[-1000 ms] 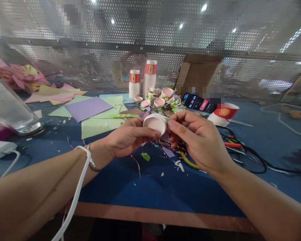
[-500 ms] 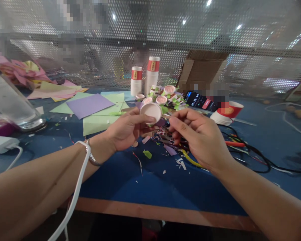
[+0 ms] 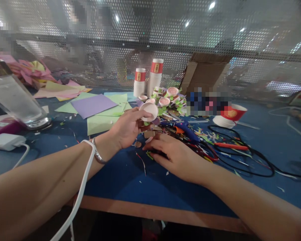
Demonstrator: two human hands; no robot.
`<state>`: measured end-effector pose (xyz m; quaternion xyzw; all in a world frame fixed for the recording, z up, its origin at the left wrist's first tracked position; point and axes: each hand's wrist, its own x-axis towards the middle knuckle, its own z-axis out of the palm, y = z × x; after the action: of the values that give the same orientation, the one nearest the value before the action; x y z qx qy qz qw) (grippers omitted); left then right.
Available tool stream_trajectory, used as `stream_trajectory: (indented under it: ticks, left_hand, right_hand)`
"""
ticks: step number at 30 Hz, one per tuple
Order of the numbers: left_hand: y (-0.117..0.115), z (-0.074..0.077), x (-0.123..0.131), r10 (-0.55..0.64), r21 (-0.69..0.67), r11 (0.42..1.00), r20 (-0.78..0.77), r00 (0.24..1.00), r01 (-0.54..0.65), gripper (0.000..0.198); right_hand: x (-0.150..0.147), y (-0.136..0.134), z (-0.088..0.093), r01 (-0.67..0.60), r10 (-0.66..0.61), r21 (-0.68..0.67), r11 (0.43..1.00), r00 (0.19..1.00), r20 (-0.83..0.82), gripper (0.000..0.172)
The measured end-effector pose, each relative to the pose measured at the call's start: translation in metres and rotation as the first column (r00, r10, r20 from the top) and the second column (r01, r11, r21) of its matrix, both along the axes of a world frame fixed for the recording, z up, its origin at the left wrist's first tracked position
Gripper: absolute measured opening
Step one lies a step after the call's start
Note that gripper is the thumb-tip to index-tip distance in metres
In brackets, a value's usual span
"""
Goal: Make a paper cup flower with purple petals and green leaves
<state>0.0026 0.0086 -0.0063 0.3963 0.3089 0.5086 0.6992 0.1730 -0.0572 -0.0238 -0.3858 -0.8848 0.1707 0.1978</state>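
Note:
My left hand grips a small, shallow white paper cup, thumb inside it and its opening turned towards me. Lower and to the right, my right hand reaches palm down to the table, thumb and fingers apart. Its fingertips are beside a green paper scrap and a pinkish scrap; whether they touch these is unclear. Just behind the held cup stands a cluster of small cups with pink fillings and green and purple paper pieces.
A blue tool with an orange part, red-handled scissors and a black cable lie right among paper scraps. Coloured sheets and a water bottle are left. Stacked cups and a cardboard box stand behind.
My right hand has moved down and left from beside the cup to the scraps on the table, uncovering the blue tool. My left hand still holds the cup, turned slightly.

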Motion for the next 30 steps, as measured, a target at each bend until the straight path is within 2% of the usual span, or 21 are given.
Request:
stream_trajectory:
  ticks: [4,9,16,24,30]
  left_hand:
    - [0.002,-0.002,-0.002,-0.024,0.022,0.999,-0.008,1.000,0.024,0.019]
    - [0.002,-0.003,-0.003,-0.023,0.045,0.999,-0.022,1.000,0.024,0.023]
    - [0.002,-0.001,-0.001,-0.002,0.010,1.000,-0.019,1.000,0.003,0.021]
    - [0.005,-0.003,-0.004,0.020,0.018,1.000,-0.042,0.999,-0.019,0.030]
    - [0.005,0.000,-0.005,-0.057,0.005,0.998,-0.072,0.996,0.058,0.023]
  right_hand:
    - [-0.001,0.001,-0.001,-0.035,0.035,-0.003,0.999,0.999,0.018,0.028]
    - [0.000,0.001,0.000,-0.035,0.035,0.004,0.999,0.999,-0.008,0.019]
    - [0.005,0.004,0.004,0.027,-0.029,-0.016,1.000,0.994,-0.106,0.011]
    - [0.011,0.001,0.012,0.078,-0.127,-0.212,0.974,0.965,-0.229,0.005]
    - [0.027,-0.005,0.027,0.171,-0.209,-0.147,0.974,0.930,-0.303,0.009]
